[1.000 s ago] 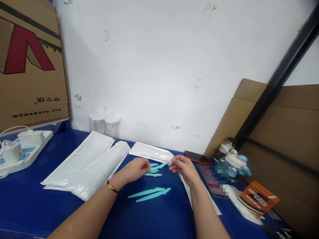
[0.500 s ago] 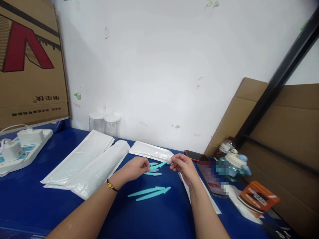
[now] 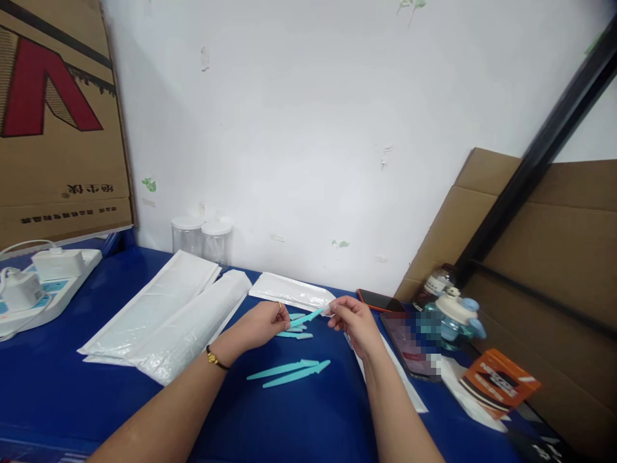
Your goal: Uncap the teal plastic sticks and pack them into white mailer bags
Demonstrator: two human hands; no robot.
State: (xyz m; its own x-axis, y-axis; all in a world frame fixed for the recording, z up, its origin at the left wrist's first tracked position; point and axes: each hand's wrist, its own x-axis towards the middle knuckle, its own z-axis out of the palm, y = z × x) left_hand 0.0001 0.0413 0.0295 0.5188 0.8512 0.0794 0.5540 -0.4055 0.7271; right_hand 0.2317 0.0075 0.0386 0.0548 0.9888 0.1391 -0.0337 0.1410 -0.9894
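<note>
My left hand [image 3: 263,325] is closed in a pinch on the handle of a slim turquoise eyebrow razor [image 3: 307,318], held with its head pointing right. At that head, the thumb and fingers of my right hand [image 3: 355,323] pinch a small clear cap [image 3: 326,310]; whether it still sits on the razor is too small to tell. Several more eyebrow razors [image 3: 299,335] lie just behind and below my left fingers, partly hidden. Nearer to me, two turquoise razors [image 3: 296,374] rest side by side on the blue table [image 3: 289,424].
White padded mailers [image 3: 159,315] lie left, another mailer [image 3: 289,290] behind my hands. Two clear jars [image 3: 187,236] stand at the wall; a power strip [image 3: 72,283] is far left. On the right are phones [image 3: 409,347], a teal bottle [image 3: 450,318] and an orange pouch [image 3: 499,382].
Almost nothing differs. Both hands keep their pinch, with the held razor tipped very slightly; the view has shifted a little.
</note>
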